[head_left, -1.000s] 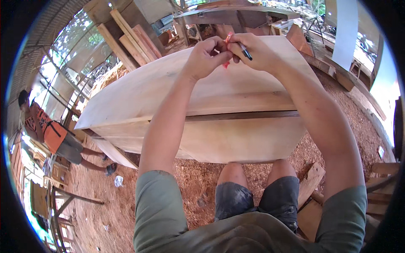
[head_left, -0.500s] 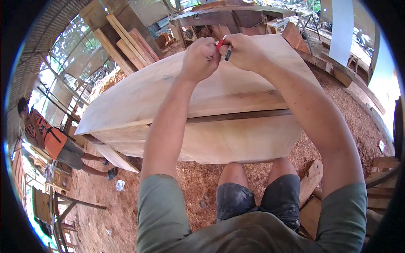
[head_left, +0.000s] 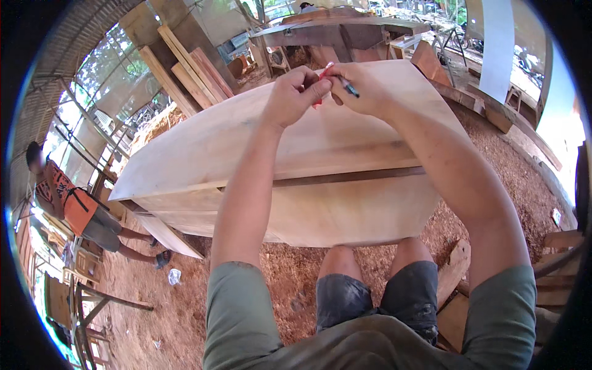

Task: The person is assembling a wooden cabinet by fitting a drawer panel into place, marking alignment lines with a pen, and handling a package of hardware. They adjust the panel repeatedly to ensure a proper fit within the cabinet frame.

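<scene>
Over a large, pale wooden body (head_left: pixel 345 139) with a smooth top and a dark gap along its near side, my two hands meet. My left hand (head_left: pixel 293 97) is closed, thumb and fingers pinching a small red thing (head_left: pixel 325 70), perhaps a strip or wrapper, with a lighter part on top. My right hand (head_left: pixel 364 89) is closed on the other side of it, fingertips against the red thing. A dark, pen-like marker (head_left: pixel 351 90) with a teal part sticks out of my right hand. Its other end is hidden by the fingers.
At the left stands a person (head_left: pixel 77 200) in an orange and black top. Long boards (head_left: pixel 185 68) lean behind the wooden body. A dark-sided wooden structure (head_left: pixel 336 34) is at the back. Timber (head_left: pixel 455 268) lies by my right leg on shavings-covered ground (head_left: pixel 246 302).
Both hands have come slightly lower. My left hand has gone from a fist to a pinch with the thumb showing. The marker now points more to the right, and more of the red thing shows.
</scene>
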`<action>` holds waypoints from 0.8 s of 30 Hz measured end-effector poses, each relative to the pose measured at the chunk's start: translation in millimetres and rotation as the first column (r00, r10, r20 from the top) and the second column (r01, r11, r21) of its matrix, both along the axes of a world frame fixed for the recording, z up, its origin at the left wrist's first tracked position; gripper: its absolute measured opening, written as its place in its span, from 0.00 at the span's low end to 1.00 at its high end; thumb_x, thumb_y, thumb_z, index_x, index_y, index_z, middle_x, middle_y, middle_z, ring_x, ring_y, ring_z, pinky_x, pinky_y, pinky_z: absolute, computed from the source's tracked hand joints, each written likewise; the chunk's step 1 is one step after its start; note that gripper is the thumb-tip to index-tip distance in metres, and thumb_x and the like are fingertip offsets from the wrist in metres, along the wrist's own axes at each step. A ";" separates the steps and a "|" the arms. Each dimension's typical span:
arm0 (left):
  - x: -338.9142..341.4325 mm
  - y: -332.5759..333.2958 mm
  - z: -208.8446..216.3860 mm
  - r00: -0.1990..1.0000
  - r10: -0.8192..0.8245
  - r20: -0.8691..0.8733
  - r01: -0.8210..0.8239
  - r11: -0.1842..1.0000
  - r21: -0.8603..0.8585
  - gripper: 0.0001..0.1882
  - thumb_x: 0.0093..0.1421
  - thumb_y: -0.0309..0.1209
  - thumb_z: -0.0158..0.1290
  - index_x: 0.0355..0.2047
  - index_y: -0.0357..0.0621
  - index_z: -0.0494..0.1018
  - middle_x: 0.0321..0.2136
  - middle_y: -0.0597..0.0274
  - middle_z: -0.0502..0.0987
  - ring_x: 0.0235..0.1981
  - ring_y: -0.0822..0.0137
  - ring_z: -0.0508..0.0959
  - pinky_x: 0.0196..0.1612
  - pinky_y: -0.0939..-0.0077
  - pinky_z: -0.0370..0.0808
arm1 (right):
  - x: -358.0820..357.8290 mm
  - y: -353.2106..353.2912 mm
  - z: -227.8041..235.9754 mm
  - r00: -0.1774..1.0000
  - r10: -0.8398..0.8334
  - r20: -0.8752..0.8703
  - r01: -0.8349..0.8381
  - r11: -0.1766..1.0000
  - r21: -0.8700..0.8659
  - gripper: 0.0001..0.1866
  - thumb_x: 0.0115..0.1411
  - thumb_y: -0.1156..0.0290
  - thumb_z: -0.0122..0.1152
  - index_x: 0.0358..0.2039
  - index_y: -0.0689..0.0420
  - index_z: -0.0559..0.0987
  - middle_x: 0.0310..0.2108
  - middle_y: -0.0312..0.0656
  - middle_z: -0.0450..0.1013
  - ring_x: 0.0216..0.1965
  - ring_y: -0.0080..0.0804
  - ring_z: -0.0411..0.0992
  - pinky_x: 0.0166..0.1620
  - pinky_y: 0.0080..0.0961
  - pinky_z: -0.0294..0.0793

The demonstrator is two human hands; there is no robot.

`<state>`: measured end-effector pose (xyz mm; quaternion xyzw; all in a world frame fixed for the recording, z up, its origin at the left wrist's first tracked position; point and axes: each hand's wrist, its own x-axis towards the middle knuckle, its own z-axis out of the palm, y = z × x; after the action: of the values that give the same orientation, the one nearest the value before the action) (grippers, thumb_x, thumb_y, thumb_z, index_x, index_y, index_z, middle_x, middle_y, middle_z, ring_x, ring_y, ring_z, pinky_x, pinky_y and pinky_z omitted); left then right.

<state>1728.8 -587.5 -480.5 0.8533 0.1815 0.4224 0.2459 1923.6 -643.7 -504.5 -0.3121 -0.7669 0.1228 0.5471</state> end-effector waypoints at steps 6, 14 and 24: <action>-12.5 -4.2 -7.4 0.988 0.009 -0.156 0.021 0.982 0.189 0.05 0.62 0.23 0.54 0.29 0.35 0.76 0.26 0.61 0.78 0.28 0.69 0.77 0.32 0.72 0.74 | -7.6 -13.9 8.7 0.999 -0.021 0.043 0.033 0.953 -0.300 0.16 0.68 0.60 0.56 0.35 0.61 0.81 0.18 0.37 0.72 0.21 0.21 0.70 0.27 0.26 0.69; 2.0 6.2 -15.3 0.992 0.036 -0.117 0.039 0.812 0.582 0.07 0.54 0.17 0.53 0.20 0.33 0.69 0.23 0.49 0.72 0.25 0.49 0.74 0.29 0.63 0.71 | -7.6 1.9 4.6 0.981 -0.112 0.159 0.123 0.990 -0.064 0.08 0.62 0.71 0.56 0.31 0.62 0.78 0.22 0.45 0.73 0.26 0.37 0.73 0.32 0.33 0.72; -1.9 11.5 -13.3 0.995 0.067 -0.081 -0.018 0.869 0.495 0.10 0.61 0.24 0.51 0.23 0.33 0.69 0.21 0.49 0.69 0.23 0.53 0.72 0.28 0.63 0.69 | -17.6 9.4 -6.7 0.964 -0.210 0.165 0.165 0.955 0.246 0.06 0.55 0.76 0.54 0.23 0.63 0.71 0.21 0.51 0.68 0.23 0.47 0.66 0.29 0.40 0.65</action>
<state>1726.9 -576.0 -493.8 0.9028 0.0978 0.4188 0.0017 1906.0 -634.3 -511.2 -0.3285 -0.7913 -0.0498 0.5133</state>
